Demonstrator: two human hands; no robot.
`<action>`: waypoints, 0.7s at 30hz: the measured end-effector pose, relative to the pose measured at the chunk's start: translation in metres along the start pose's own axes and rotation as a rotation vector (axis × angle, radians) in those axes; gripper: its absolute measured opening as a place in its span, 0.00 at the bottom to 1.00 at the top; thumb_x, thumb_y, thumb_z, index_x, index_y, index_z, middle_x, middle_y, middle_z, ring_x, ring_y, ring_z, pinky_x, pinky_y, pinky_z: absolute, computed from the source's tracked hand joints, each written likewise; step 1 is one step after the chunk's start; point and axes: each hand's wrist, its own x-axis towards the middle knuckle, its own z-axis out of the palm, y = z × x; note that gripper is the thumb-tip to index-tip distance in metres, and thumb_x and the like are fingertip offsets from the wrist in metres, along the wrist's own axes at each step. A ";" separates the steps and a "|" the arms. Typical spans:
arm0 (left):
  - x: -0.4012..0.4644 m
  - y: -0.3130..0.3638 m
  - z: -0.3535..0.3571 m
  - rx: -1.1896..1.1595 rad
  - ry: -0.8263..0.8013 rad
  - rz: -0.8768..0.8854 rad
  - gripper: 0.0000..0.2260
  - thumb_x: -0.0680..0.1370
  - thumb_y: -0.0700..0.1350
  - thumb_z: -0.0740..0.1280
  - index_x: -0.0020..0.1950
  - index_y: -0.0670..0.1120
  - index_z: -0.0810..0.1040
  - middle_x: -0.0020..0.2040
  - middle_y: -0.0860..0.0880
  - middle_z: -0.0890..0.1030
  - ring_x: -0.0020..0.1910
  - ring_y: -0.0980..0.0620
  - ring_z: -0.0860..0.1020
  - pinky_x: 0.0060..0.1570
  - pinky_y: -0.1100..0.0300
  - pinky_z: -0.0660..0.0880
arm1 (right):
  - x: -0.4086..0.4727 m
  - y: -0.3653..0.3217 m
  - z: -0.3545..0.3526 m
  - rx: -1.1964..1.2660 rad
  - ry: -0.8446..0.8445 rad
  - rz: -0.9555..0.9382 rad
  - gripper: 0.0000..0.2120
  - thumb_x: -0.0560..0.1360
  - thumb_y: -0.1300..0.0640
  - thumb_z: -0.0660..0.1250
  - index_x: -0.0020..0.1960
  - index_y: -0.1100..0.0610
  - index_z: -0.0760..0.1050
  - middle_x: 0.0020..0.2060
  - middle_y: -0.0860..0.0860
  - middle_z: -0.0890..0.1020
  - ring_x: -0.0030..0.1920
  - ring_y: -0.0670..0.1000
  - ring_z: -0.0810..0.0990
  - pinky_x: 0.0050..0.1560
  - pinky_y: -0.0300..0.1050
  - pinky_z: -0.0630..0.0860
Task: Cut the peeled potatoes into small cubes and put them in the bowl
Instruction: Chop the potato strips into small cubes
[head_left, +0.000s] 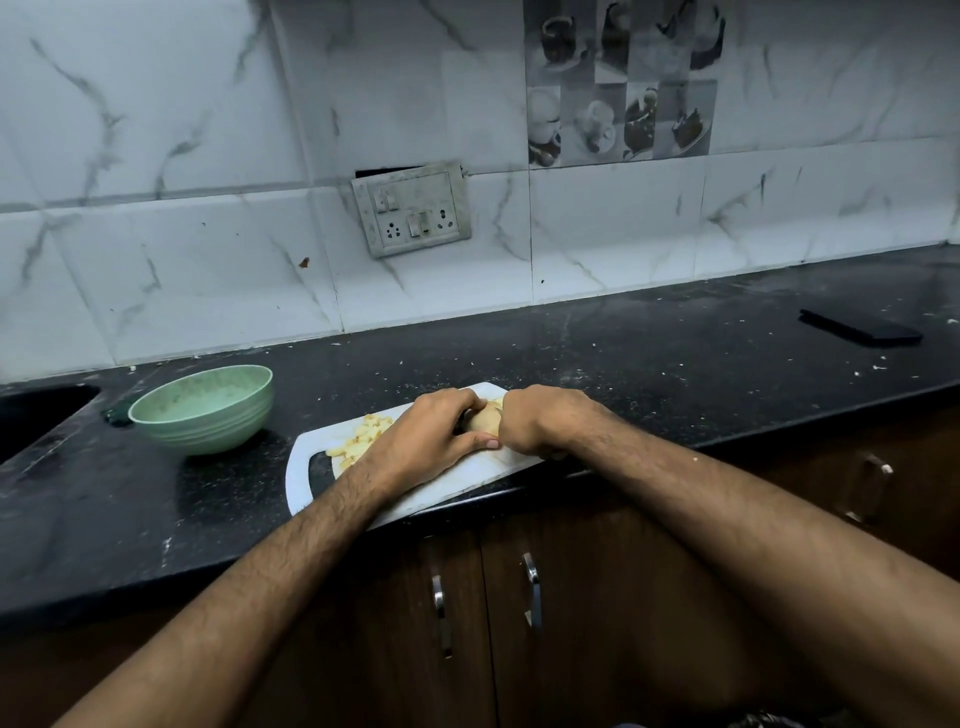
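Observation:
A white cutting board (415, 501) lies at the front edge of the black counter. On it a peeled potato (484, 420) sits between both hands. My left hand (431, 431) curls over the potato's left side, thumb along its front. My right hand (540, 421) is curled at the potato's right side; the knife in it is hidden, with only a dark bit showing between the hands. A pile of yellow potato cubes (361, 441) lies on the board to the left. The pale green bowl (205, 408) stands left of the board; its inside looks bare.
A dark sink opening (36, 415) is at the far left. A black phone (860, 327) lies at the back right of the counter. A wall socket plate (411, 210) sits on the marble tiles. Brown cabinet doors with metal handles (531, 587) are below the counter.

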 end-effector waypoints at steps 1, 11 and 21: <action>-0.001 0.001 0.000 0.003 -0.001 -0.006 0.20 0.74 0.57 0.75 0.58 0.46 0.80 0.53 0.51 0.83 0.52 0.52 0.80 0.53 0.50 0.77 | 0.000 0.000 -0.002 0.007 -0.020 0.003 0.11 0.79 0.54 0.61 0.40 0.58 0.69 0.32 0.51 0.77 0.29 0.50 0.76 0.37 0.44 0.72; 0.001 0.010 -0.002 -0.030 0.009 -0.086 0.20 0.73 0.53 0.78 0.59 0.44 0.82 0.55 0.49 0.85 0.55 0.50 0.81 0.56 0.51 0.77 | -0.013 -0.002 -0.004 -0.031 -0.049 -0.011 0.07 0.79 0.57 0.59 0.47 0.61 0.71 0.33 0.55 0.77 0.28 0.51 0.76 0.32 0.43 0.72; 0.002 0.008 -0.005 -0.007 -0.021 -0.093 0.22 0.72 0.58 0.77 0.59 0.46 0.81 0.54 0.52 0.84 0.53 0.54 0.80 0.55 0.53 0.78 | -0.059 0.030 0.020 -0.060 -0.021 -0.026 0.07 0.80 0.52 0.56 0.50 0.56 0.69 0.54 0.57 0.79 0.46 0.57 0.77 0.53 0.53 0.77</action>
